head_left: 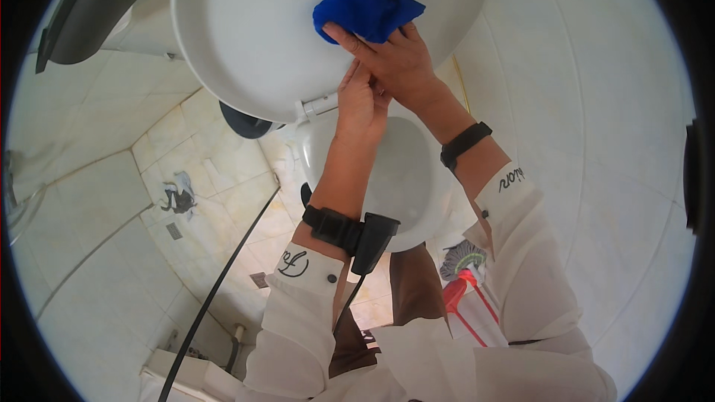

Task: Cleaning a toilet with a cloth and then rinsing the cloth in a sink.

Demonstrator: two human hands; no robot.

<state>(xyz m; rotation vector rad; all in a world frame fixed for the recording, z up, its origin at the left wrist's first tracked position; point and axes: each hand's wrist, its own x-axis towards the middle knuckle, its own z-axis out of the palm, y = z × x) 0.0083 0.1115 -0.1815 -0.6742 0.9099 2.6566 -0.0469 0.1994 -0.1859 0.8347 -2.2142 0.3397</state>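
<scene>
A bunched blue cloth [365, 11] lies against the inner face of a raised white toilet lid [246, 45]. My right hand [402, 67] grips the cloth from below, its thumb along the cloth's lower left edge. Just under it is my left hand [361, 108], close to the lid's hinge. Its fingers are drawn together and partly covered by the right hand, so whatever they hold is hidden. Beneath both forearms the toilet bowl [406, 167] shows, partly covered by the left arm.
A dark holder [86, 26] hangs at the upper left. A dark rounded object [246, 123] stands beside the toilet. Red-handled cleaning tools [456, 298] lean at the lower right. A crumpled grey item [179, 193] is on the tiles. A black cable [223, 275] runs along the left arm's side.
</scene>
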